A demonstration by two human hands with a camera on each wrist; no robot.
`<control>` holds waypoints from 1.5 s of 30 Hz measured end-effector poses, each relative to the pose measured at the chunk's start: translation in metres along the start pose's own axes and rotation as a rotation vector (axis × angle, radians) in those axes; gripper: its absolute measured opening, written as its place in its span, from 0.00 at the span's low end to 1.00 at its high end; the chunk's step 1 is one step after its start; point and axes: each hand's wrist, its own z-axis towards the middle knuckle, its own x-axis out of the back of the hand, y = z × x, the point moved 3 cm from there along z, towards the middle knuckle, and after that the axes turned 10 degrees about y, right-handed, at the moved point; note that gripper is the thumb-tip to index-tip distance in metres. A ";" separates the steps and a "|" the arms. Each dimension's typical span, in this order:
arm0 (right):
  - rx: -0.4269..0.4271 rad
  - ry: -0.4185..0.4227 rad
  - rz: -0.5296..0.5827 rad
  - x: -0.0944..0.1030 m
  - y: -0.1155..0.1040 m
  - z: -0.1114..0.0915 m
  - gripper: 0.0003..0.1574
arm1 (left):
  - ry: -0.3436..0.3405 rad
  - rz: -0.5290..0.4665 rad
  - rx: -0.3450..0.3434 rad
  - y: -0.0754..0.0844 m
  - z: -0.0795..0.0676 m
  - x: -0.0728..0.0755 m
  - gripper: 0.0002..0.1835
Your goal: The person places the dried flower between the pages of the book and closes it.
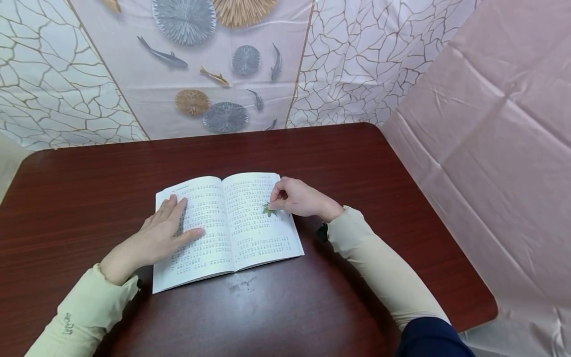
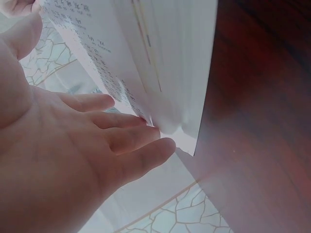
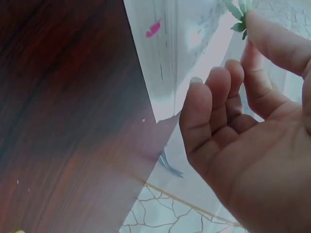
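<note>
An open book [image 1: 252,243] with printed pages lies on the dark wooden table. My left hand [image 1: 161,234] rests on its left page, fingers extended and thumb spread toward the middle. In the left wrist view the fingers of that hand [image 2: 92,131] reach over the page near its edge. Above the right page, my right hand [image 1: 303,197] pinches a small green leaf [image 1: 268,210] with several pointed lobes between thumb and forefinger. The right wrist view shows the leaf [image 3: 237,18] at the thumb tip, while the other fingers curl loosely.
The reddish-brown table [image 1: 111,173] extends around the book on all sides. A patterned cloth [image 1: 214,64] hangs behind the table's far edge, and a plain pinkish cloth [image 1: 490,124] hangs along the right. A small pink mark [image 3: 153,29] shows on the book in the right wrist view.
</note>
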 end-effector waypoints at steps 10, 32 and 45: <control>-0.038 0.030 -0.050 -0.007 0.001 0.002 0.07 | 0.004 0.000 -0.002 0.000 0.000 -0.001 0.57; -0.051 0.071 -0.061 -0.013 0.001 0.004 0.06 | 0.000 -0.002 -0.008 0.000 0.001 0.000 0.58; -0.037 0.116 -0.014 0.002 0.000 0.001 0.04 | 0.004 -0.010 -0.014 -0.002 0.001 0.000 0.57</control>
